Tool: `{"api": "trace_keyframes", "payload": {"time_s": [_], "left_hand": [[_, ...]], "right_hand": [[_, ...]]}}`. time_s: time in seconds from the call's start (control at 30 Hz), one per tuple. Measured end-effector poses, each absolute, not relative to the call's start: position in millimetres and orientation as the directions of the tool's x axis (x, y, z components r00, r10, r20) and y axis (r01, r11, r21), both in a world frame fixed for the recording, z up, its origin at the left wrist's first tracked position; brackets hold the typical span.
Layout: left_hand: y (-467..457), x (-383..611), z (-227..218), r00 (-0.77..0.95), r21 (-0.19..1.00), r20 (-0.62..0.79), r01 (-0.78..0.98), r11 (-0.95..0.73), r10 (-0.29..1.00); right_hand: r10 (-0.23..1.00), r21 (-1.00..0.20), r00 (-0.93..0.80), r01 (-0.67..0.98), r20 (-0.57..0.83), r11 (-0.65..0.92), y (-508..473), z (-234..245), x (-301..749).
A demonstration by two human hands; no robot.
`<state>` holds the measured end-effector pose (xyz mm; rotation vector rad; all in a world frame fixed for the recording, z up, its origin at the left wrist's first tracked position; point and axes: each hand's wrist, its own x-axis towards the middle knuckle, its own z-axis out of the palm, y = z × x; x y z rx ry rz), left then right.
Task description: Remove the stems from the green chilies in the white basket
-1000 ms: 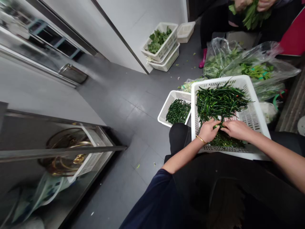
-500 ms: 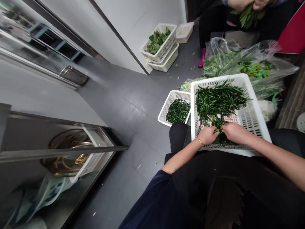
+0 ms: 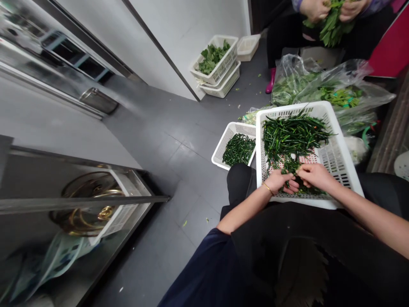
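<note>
A large white perforated basket (image 3: 347, 164) rests on my lap. Long green chillies (image 3: 292, 132) are heaped across its far half, with more lying near my hands. My left hand (image 3: 281, 181) is over the near side of the basket, palm partly turned up and fingers apart, with green bits close to its thumb. Just to its right, my right hand (image 3: 315, 175) is closed in a pinch, fingertips near the left hand's. Whatever is in that pinch is too small to make out. A smaller white basket (image 3: 217, 157) of green chillies (image 3: 239, 149) stands left of my knee.
Clear plastic bags (image 3: 372, 91) of leafy greens lie beyond the basket. Another person's hands (image 3: 315, 9) hold a leafy bunch (image 3: 334, 27). Stacked white baskets (image 3: 225, 64) stand by the wall. A metal rack (image 3: 134, 199) is at the left.
My left hand has loosened from a closed grip, its fingers now spread. My right hand stays pinched, slightly apart from it. The other person's leafy bunch shows lower in view.
</note>
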<state>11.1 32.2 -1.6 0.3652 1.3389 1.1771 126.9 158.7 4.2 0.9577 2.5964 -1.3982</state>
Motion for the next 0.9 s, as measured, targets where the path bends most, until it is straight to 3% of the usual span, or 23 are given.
{"api": "trace_keyframes", "payload": {"time_s": [0.07, 0.1, 0.13, 0.2, 0.27, 0.3, 0.33, 0.4, 0.43, 0.5, 0.57, 0.67, 0.77, 0.9], "left_hand": [[31.9, 19.6, -6.1, -0.089, 0.762, -0.546, -0.467, 0.449, 0.833], [31.4, 23.8, -7.8, -0.101, 0.790, -0.520, -0.433, 0.433, 0.848], [30.6, 27.4, -9.0, -0.123, 0.829, -0.482, -0.383, 0.407, 0.867], [28.6, 30.7, -9.8, -0.114, 0.891, -0.397, -0.288, 0.352, 0.911], [26.9, 27.8, -9.0, -0.043, 0.903, -0.341, -0.293, 0.315, 0.939], [26.4, 23.9, -8.1, -0.028, 0.892, -0.327, -0.338, 0.299, 0.945], [26.3, 18.4, -7.0, -0.032, 0.872, -0.321, -0.399, 0.282, 0.947], [27.0, 4.4, -4.1, -0.086, 0.815, -0.320, -0.534, 0.227, 0.944], [27.9, -3.3, -2.4, -0.121, 0.785, -0.321, -0.589, 0.192, 0.939], [30.6, -17.3, 0.5, -0.183, 0.740, -0.325, -0.660, 0.129, 0.928], [34.0, -27.0, 1.9, -0.250, 0.725, -0.352, -0.683, 0.094, 0.902], [39.1, -32.0, -1.3, -0.336, 0.737, -0.420, -0.669, 0.100, 0.843], [45.0, -28.9, -8.9, -0.407, 0.788, -0.450, -0.600, 0.139, 0.795], [57.7, -17.8, -13.6, -0.459, 0.876, -0.442, -0.405, 0.261, 0.770]], "right_hand": [[0.554, -0.705, -0.821, 0.474, -0.138, 0.527, 147.0, 8.1, 133.7], [0.576, -0.722, -0.811, 0.461, -0.105, 0.517, 141.4, 7.9, 136.8], [0.602, -0.776, -0.789, 0.456, -0.125, 0.437, 136.9, 6.2, 139.9], [0.615, -0.896, -0.739, 0.429, -0.275, 0.114, 134.4, -0.6, 146.8], [0.528, -0.902, -0.736, 0.395, -0.424, -0.174, 144.2, -8.6, 153.8], [0.435, -0.879, -0.764, 0.424, -0.477, -0.219, 153.7, -12.1, 156.4], [0.311, -0.850, -0.791, 0.497, -0.527, -0.176, 165.4, -14.9, 157.6], [0.127, -0.759, -0.775, 0.632, -0.619, 0.156, 190.5, -18.8, 152.6], [0.126, -0.671, -0.755, 0.636, -0.644, 0.380, 201.1, -20.6, 145.3], [0.296, -0.430, -0.800, 0.546, -0.521, 0.719, 213.0, -25.5, 121.7], [0.377, -0.243, -0.857, 0.473, -0.353, 0.847, 211.5, -32.8, 92.3], [0.365, -0.131, -0.867, 0.427, -0.339, 0.895, 200.1, -42.8, 59.2], [0.406, -0.215, -0.872, 0.466, -0.273, 0.858, 201.5, -41.0, 56.1], [0.421, -0.625, -0.863, 0.496, -0.279, 0.602, 214.1, -15.3, 81.5]]}}
